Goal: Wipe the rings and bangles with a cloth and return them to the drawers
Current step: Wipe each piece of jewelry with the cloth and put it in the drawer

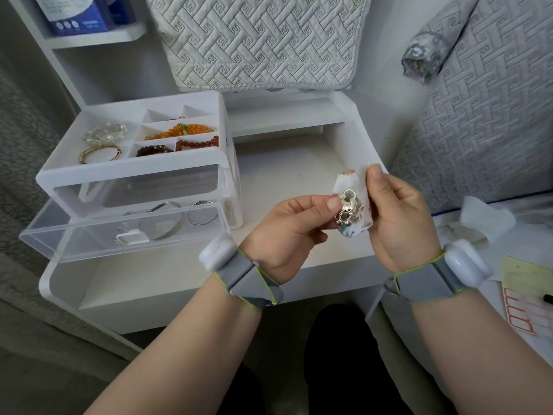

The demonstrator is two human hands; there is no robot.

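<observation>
My left hand (294, 227) pinches a silver ring with dangling charms (346, 206) between thumb and fingers. My right hand (401, 217) holds a small white cloth (360, 187) right behind the ring, thumb on the cloth's top edge. Both hands hover over the white table. To the left stands a white organiser (89, 172); its clear lower drawer (59, 238) is pulled out and holds silver rings and bangles (203, 215). The top tray holds a clear bangle (104, 133), a gold bangle (100, 154) and bead bracelets (182, 131).
A white bedside table (209, 274) with a raised back shelf (287, 115) carries the organiser. Quilted pillows (257, 40) lie behind and to the right. A crumpled tissue (484, 221) and paper slips (522, 301) lie at the right edge.
</observation>
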